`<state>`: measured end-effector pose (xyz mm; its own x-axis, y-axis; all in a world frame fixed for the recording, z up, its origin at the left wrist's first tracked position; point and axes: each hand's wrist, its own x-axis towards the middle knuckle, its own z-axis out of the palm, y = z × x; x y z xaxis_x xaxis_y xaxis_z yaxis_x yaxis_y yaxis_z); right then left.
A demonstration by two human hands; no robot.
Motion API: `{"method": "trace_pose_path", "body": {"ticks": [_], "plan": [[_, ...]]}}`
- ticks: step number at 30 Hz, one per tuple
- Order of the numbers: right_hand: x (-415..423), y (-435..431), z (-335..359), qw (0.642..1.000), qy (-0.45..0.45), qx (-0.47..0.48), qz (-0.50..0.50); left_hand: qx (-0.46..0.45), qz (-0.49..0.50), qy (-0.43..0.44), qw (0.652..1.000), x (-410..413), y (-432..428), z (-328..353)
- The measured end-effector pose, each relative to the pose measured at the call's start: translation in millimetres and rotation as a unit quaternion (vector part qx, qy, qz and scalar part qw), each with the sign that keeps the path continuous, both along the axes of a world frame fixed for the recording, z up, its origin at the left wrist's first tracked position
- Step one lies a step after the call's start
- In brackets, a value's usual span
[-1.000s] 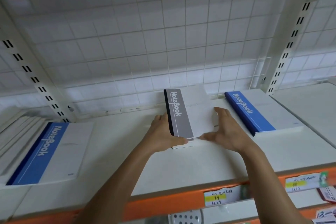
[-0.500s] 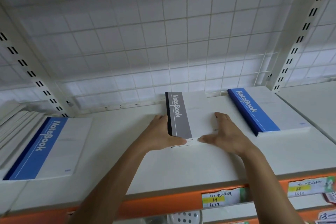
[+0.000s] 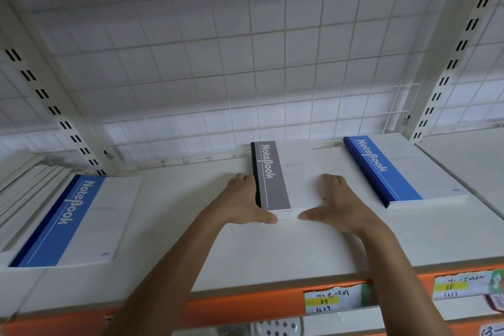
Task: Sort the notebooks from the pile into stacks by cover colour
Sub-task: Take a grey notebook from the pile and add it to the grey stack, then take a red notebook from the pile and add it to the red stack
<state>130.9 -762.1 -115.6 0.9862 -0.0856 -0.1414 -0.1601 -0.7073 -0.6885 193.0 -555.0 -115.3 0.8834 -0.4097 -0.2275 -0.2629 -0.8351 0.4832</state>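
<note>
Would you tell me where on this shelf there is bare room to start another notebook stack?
The widest bare patch of shelf lies between the left blue notebook and the left hand at the grey notebook stack. A narrower gap runs between the right hand and the right blue stack. Crowded: the far-left pile.

Opens wide on the bare shelf between the blue pile at lower left and the grey stack at centre. Narrows right of centre toward the blue stack. Ends behind at the wire grid; hemmed by slotted uprights at both sides.
</note>
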Motion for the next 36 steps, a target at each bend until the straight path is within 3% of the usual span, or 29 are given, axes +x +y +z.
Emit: {"method": "trace_pose_path", "body": {"ticks": [7,12,21,36], "plan": [[-4,2,1,1.000,-0.006,-0.019,-0.008,-0.010,-0.004,-0.004,1.000,-13,2,11],[-11,13,12,0.996,-0.073,-0.041,0.004,-0.028,0.037,0.003,0.999,-25,12,26],[-6,89,23,0.969,-0.216,-0.081,0.090,-0.025,0.087,-0.177,0.980,-39,48,28],[-1,253,16,0.947,-0.216,-0.070,0.225,0.057,0.175,-0.295,0.938,-66,188,24]]}}
